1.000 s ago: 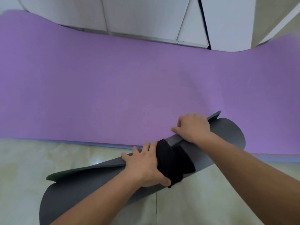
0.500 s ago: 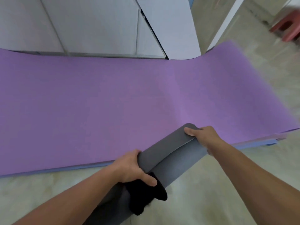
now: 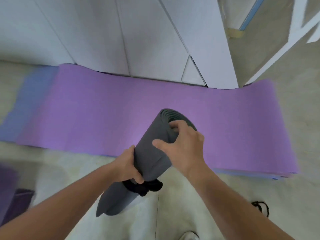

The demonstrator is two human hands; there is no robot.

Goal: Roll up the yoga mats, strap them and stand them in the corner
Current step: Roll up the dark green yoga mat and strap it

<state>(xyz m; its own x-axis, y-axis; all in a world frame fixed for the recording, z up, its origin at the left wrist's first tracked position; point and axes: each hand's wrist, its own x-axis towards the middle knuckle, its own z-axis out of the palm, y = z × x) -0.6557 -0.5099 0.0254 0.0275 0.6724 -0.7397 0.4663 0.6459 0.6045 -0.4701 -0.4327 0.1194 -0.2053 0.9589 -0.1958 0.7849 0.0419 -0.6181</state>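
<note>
Grey mat roll [image 3: 149, 160], flat by the purple mat [image 3: 86, 110] a sec ago, now lifted near-upright, black strap [image 3: 147, 187] on, L hand [image 3: 126, 167] & R hand [image 3: 185, 149] gripping it; I judge corner next.

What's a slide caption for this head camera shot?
Left hand and right hand grip a rolled grey yoga mat with a black strap, above an unrolled purple mat.
</note>
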